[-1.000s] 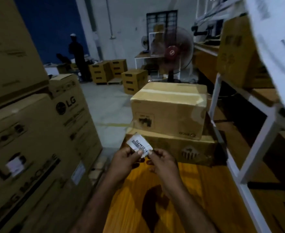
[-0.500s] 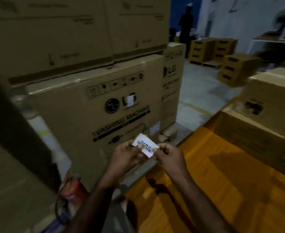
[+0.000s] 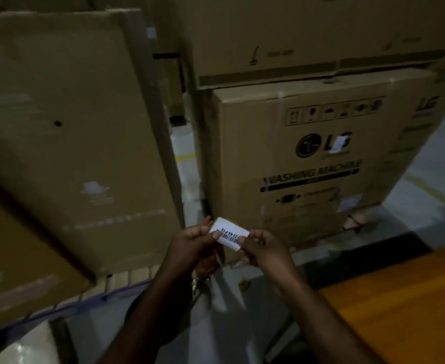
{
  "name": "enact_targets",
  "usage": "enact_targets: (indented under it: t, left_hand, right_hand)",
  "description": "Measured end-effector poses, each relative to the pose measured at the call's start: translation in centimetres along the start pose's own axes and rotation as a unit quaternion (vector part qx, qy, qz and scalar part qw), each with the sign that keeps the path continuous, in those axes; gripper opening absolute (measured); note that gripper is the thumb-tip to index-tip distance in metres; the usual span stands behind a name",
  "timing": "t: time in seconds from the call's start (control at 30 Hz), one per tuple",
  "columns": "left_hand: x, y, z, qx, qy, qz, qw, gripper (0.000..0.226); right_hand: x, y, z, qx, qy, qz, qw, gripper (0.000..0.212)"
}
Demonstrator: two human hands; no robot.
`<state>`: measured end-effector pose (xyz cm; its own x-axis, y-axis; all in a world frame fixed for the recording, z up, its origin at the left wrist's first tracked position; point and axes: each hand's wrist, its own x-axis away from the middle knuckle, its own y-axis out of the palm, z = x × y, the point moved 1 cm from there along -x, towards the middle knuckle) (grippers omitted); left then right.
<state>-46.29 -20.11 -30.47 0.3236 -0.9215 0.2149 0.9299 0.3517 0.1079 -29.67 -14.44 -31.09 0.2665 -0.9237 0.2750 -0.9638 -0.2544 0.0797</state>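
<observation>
Left hand (image 3: 192, 244): fingers curled, thumb and forefinger pinching the left end of the barcode label (image 3: 229, 233).
Right hand (image 3: 264, 248): fingers curled likewise, thumb tip pressed on the label's right end, near its lower corner.
Barcode label: a white slip with a printed code and bars, stretched flat between my two hands, its right end lower than its left. It is held in the air in front of the lower left corner of the washing machine carton (image 3: 321, 179). I cannot tell whether it touches the carton.
Washing machine carton: upright just beyond my hands, printed face towards me, with a small white sticker (image 3: 339, 144) over its logo.
Upper carton (image 3: 308, 35): stacked on the washing machine carton, its bottom edge overhanging to the left.
Tall carton (image 3: 71, 127): stands to my left on wooden slats (image 3: 127, 279), its right edge close to my left hand.
Gap (image 3: 187, 166): a narrow strip of grey floor between the tall carton and the washing machine carton, directly beyond the label.
Orange surface (image 3: 400, 298): lower right, its near edge just beside my right forearm.
Open floor (image 3: 426, 206): grey, with a yellow line, to the right of the washing machine carton; the widest room for movement.
</observation>
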Motion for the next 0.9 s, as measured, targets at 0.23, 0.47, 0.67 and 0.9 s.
enact_targets:
  t: [0.23,0.47,0.67,0.9]
  left_hand:
    - [1.8,-14.0,-1.9,0.005,-0.034,0.134,0.99,0.008]
    - [3.5,-23.7,-6.8,-0.013,-0.104,0.263,0.959,0.01]
    - [0.6,-29.5,-13.4,-0.024,-0.174,0.332,0.927,0.016]
    - [-6.9,-36.1,-24.0,-0.072,-0.279,0.354,0.89,0.012]
  right_hand:
    - [-1.6,13.8,4.1,0.035,0.031,-0.101,0.994,0.009]
    - [-3.7,24.3,9.5,0.153,0.043,-0.153,0.975,0.019]
    - [-7.4,30.6,17.2,0.24,0.099,-0.155,0.953,0.021]
    - [-16.2,35.7,29.6,0.4,0.102,-0.179,0.893,0.02]
